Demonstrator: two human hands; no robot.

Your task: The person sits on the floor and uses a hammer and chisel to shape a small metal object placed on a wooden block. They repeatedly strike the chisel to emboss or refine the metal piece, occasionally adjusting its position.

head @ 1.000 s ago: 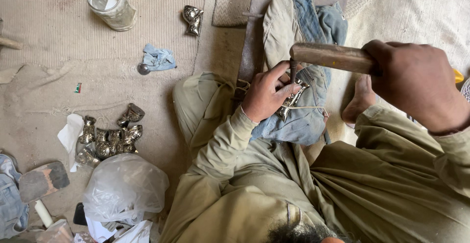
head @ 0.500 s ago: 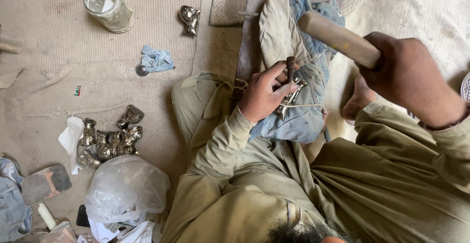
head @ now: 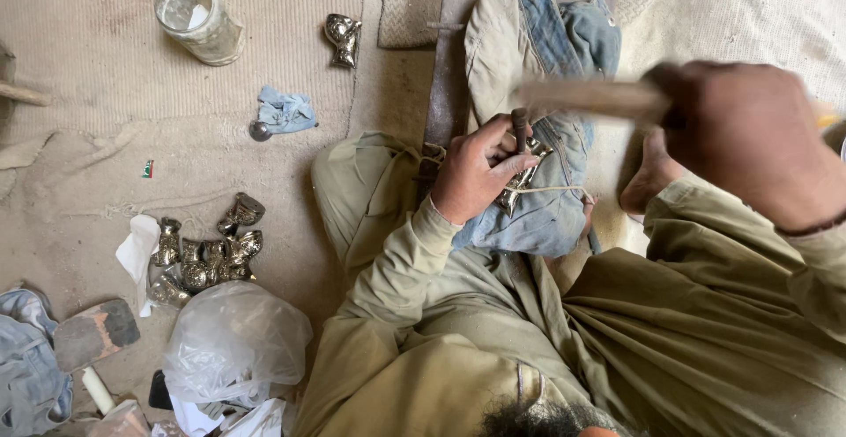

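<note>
The person is sitting on the floor [head: 106, 137] in olive-green clothing, knees drawn up, with both arms reaching forward. Near the lower left, a clear plastic bag [head: 233, 340] is lying crumpled on the floor, with a cluster of small shiny metal castings [head: 204, 256] resting just beyond it. The left hand [head: 476, 173] is pinching a dark punch [head: 520, 129] upright between thumb and fingers, its grip pressed closed around the shaft, and is also steadying a small metal workpiece [head: 520, 181] beneath the tool. The workpiece is appearing silver-grey, glossy and irregular in outline, with raised relief on its surface; finer detail is too small to tell. It is lying on a folded piece of blue denim cloth [head: 546, 208] that is padding a narrow dark block [head: 449, 58], directly in front of the person's knees. The right hand [head: 749, 137] is wrapping fully around a pale wooden hammer handle [head: 590, 96], the grip closed tight; the handle is blurred and is pointing left above the punch. Farther out on the floor, a scrap of blue cloth [head: 284, 111] is lying beside another single shiny casting [head: 342, 39], and a glass jar [head: 198, 21] is standing well apart at the far left.
</note>
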